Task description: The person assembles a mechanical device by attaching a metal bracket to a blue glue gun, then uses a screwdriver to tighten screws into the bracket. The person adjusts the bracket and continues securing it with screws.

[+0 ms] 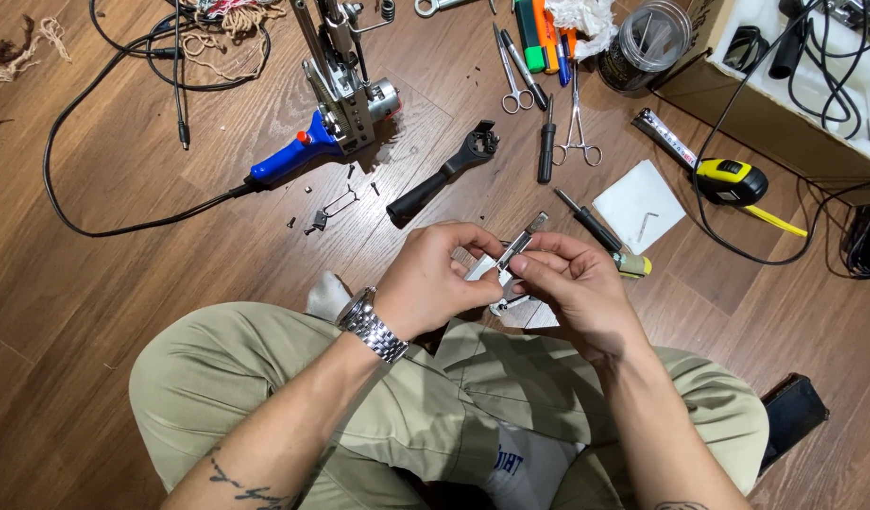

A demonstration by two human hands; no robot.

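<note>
Both my hands meet over my crossed legs and share one small metal part [522, 242], a slim silver and black bracket that sticks out up and to the right. My left hand [433, 280], with a steel watch on its wrist, pinches the part's lower end. My right hand [569, 286] grips it from the right with thumb and fingertips. More silver metal shows below my fingers, mostly hidden. A disassembled power tool [333, 104] with a blue handle and bare metal frame lies on the wooden floor beyond my left hand.
A black-handled wrench [443, 175], scissors [512, 71], forceps [577, 118], screwdrivers [545, 142], a yellow tape measure [730, 181], a white paper [638, 205] with a hex key, a clear jar [648, 42], a cardboard box [784, 104] of cables and small screws lie around.
</note>
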